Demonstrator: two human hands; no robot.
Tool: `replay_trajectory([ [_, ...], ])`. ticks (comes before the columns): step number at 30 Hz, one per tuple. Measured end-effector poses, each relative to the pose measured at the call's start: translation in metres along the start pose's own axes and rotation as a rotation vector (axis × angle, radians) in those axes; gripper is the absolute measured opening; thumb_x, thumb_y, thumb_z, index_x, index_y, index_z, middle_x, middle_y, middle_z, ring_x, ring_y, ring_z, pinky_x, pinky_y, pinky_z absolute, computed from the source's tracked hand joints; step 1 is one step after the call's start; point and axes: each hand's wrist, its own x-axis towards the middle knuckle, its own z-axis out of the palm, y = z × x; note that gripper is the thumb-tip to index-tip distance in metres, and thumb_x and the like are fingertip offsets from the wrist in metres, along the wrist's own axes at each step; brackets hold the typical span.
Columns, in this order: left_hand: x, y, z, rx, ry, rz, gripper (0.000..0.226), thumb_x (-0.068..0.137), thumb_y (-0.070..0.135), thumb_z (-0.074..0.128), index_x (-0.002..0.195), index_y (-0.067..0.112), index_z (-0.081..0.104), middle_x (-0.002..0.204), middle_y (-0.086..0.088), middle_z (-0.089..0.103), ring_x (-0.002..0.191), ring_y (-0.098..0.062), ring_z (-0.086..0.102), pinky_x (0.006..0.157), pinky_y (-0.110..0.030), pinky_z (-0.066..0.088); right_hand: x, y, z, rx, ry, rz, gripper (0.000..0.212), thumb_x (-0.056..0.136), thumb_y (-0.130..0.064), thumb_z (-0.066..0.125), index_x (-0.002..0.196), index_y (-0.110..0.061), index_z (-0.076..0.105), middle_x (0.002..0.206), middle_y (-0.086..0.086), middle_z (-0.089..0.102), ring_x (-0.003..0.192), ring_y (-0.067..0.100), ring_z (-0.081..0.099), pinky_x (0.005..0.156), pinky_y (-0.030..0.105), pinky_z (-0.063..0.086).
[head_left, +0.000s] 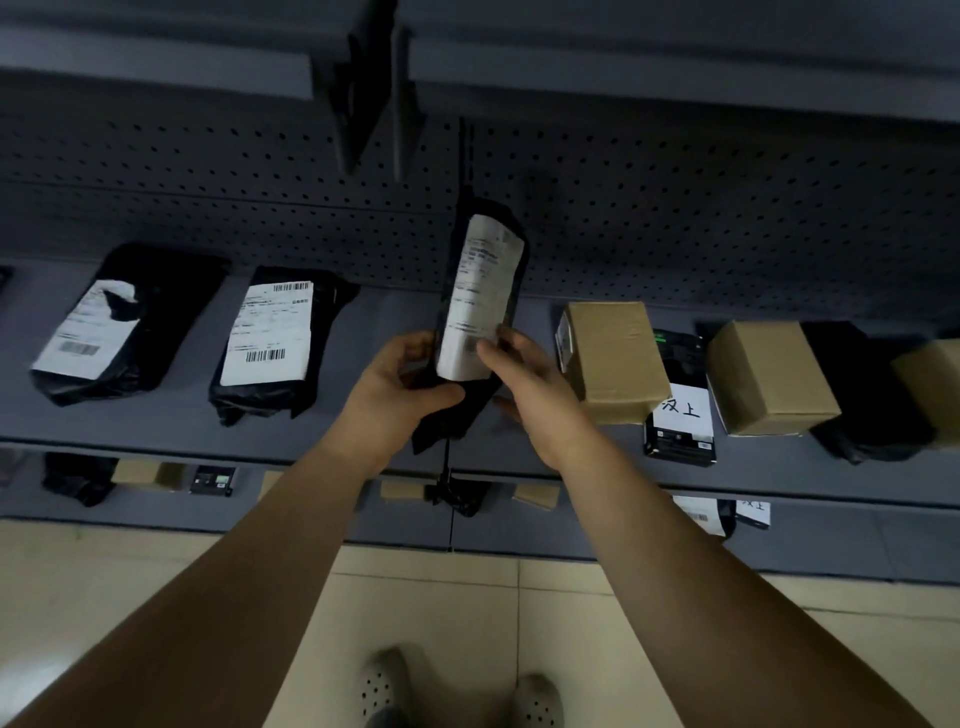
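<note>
Through the head camera, I am watching both hands holding a black parcel upright over the grey shelf. It is hanging in the gap between a labelled black mailer on the left and a cardboard box on the right. The left hand is curling round the parcel's lower edge, thumb lying across the front. The right hand is pinching the bottom corner of the shipping label between thumb and fingers.

The risk, as I am judging it from here, is that the soft bag is sagging below the grip and the right hand is gripping mostly paper. The label could end up peeling or tearing if it takes the weight. A loose swing could also end up knocking the box just beside it.

The parcel is looking slim and floppy, in dark plastic with its tail crumpling under the hands. The long white label is curving across its front, its print too blurred for me to read.
</note>
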Motion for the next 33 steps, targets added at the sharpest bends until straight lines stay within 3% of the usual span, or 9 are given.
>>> replay_trajectory([
  [2,-0.002,0.004,-0.002,0.005,-0.104,-0.001,0.061,0.077,-0.004,0.074,0.129,0.02,0.054,0.125,0.002,0.063,0.118,-0.01,0.058,0.096,-0.029,0.05,0.002,0.001,0.003,0.076,-0.032,0.016,0.056,0.088,-0.034,0.071,0.139,-0.027,0.051,0.132,-0.005,0.062,0.114,0.01,0.062,0.1,0.038,0.051],
  [6,-0.002,0.011,-0.011,-0.01,-0.264,0.003,0.046,0.085,-0.002,0.065,0.123,0.024,0.059,0.124,0.006,0.066,0.121,-0.009,0.057,0.098,-0.028,0.048,0.002,0.001,0.001,0.272,-0.052,0.007,0.02,0.093,-0.012,0.061,0.112,-0.018,0.065,0.105,0.003,0.071,0.1,0.02,0.065,0.088,0.034,0.051],
  [10,0.007,0.006,-0.017,0.034,-0.08,-0.027,0.039,0.092,0.014,0.062,0.128,0.028,0.056,0.127,0.009,0.062,0.117,-0.007,0.057,0.104,-0.031,0.044,0.001,0.004,-0.001,0.441,-0.048,0.08,0.029,0.089,-0.022,0.059,0.115,-0.012,0.067,0.11,0.012,0.067,0.103,0.029,0.061,0.098,0.043,0.045],
  [14,0.017,0.004,-0.018,0.052,-0.097,-0.168,0.027,0.089,0.026,0.066,0.115,0.031,0.063,0.114,0.013,0.068,0.111,-0.008,0.06,0.102,-0.032,0.045,-0.001,0.001,-0.004,0.508,-0.083,0.196,0.033,0.089,-0.031,0.052,0.099,-0.009,0.075,0.095,0.013,0.073,0.085,0.027,0.07,0.083,0.036,0.055],
  [19,0.024,0.005,-0.02,-0.018,0.028,-0.12,0.021,0.087,0.012,0.07,0.102,0.023,0.062,0.106,0.003,0.069,0.1,-0.014,0.066,0.077,-0.025,0.049,0.014,0.005,-0.004,0.183,0.141,0.045,0.034,0.099,-0.017,0.054,0.133,-0.02,0.059,0.117,0.0,0.068,0.117,0.02,0.061,0.101,0.038,0.048],
  [21,0.026,0.004,-0.021,-0.011,0.091,-0.091,0.028,0.082,0.008,0.074,0.099,0.024,0.058,0.11,-0.001,0.066,0.102,-0.017,0.065,0.084,-0.032,0.052,0.015,0.005,-0.001,-0.002,0.178,-0.024,0.036,0.098,-0.016,0.057,0.134,-0.025,0.057,0.123,-0.005,0.063,0.121,0.013,0.056,0.107,0.034,0.044],
  [24,0.025,0.004,-0.016,0.081,0.083,-0.038,0.037,0.081,0.012,0.075,0.103,0.031,0.051,0.114,0.001,0.064,0.105,-0.016,0.063,0.093,-0.038,0.052,0.011,0.0,0.005,-0.224,0.153,-0.098,0.033,0.098,-0.021,0.059,0.13,-0.025,0.061,0.132,0.0,0.059,0.116,0.007,0.057,0.098,0.018,0.042],
  [30,0.014,0.008,-0.004,0.075,-0.134,0.057,0.054,0.08,0.002,0.074,0.114,0.034,0.047,0.121,0.007,0.059,0.111,-0.003,0.059,0.095,-0.029,0.051,0.01,-0.004,0.009,0.066,-0.01,0.013,0.05,0.088,-0.037,0.07,0.136,-0.027,0.057,0.136,-0.005,0.06,0.118,0.009,0.06,0.097,0.037,0.053],
  [33,0.009,0.011,-0.004,0.13,-0.273,0.066,0.063,0.081,-0.001,0.071,0.126,0.037,0.048,0.132,0.019,0.055,0.124,0.004,0.048,0.103,-0.025,0.041,0.009,-0.006,0.003,0.15,0.009,0.001,0.044,0.084,-0.022,0.075,0.127,-0.024,0.062,0.117,-0.002,0.071,0.109,0.015,0.067,0.09,0.035,0.055],
])
